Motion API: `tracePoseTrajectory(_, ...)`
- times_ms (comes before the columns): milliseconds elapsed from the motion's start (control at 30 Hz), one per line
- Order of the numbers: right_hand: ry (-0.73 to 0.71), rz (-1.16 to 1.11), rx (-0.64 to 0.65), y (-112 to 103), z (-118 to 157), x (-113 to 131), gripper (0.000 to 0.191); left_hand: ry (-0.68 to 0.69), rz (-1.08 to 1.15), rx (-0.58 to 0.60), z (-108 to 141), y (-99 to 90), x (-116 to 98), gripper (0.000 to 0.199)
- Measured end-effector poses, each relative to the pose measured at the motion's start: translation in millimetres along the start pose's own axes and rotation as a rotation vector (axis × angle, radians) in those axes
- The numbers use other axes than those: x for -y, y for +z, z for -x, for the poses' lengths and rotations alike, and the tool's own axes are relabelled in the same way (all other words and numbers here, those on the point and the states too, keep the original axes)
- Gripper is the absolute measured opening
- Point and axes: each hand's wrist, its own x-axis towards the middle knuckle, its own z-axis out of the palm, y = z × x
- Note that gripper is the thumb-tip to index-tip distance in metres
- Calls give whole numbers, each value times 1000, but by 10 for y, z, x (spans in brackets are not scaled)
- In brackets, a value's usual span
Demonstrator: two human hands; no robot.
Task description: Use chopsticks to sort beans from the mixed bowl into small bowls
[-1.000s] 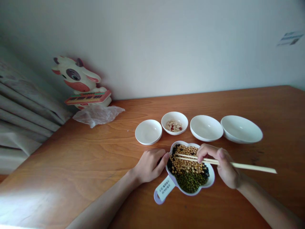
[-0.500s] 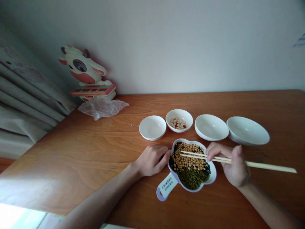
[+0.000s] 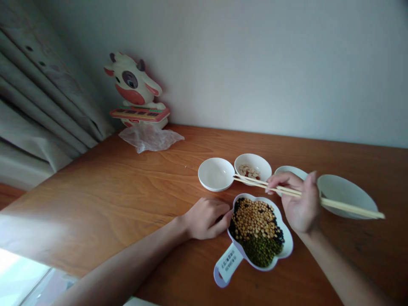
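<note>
My right hand point(image 3: 301, 202) holds a pair of pale wooden chopsticks point(image 3: 347, 207). Their tips meet at the right rim of the leftmost white bowl point(image 3: 212, 185); a tiny dark speck shows there, too small to name. The sticks cross in front of the second bowl point(image 3: 266, 165), which contains flat pale slices and a few red bits. My left hand point(image 3: 207, 218), fingers curled, grips the left edge of a white scalloped dish point(image 3: 288, 240) with a labelled lilac handle. Yellow soybeans point(image 3: 255, 219), black beans point(image 3: 280, 236) and green mung beans point(image 3: 263, 250) lie in this dish.
Two more white bowls stand to the right: one point(image 3: 291, 171) partly behind my right hand, the other point(image 3: 347, 191) farther right. A cow-shaped toy keyboard point(image 3: 138, 95) leans by the wall, with a clear plastic bag point(image 3: 153, 138) before it. A curtain point(image 3: 41, 110) hangs at left.
The chopsticks have risen out of the scalloped dish and moved up and left to the leftmost bowl's rim. My left hand stays at the dish. The view has shifted and tilted slightly.
</note>
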Motion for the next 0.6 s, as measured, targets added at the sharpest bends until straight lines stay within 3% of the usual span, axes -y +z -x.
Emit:
tracePoseTrajectory(133,28,-8,-15,90,-18,-39,76,-17,-33,6,13,11,-5,41)
tracePoseTrajectory(400,7,124,106,-514,242,-86,79,-2,-33,0,6,-22,-28,40)
tracePoseTrajectory(600,98,191,270,-672,282,-67,83,30,-7,-13,47,-87,15,37)
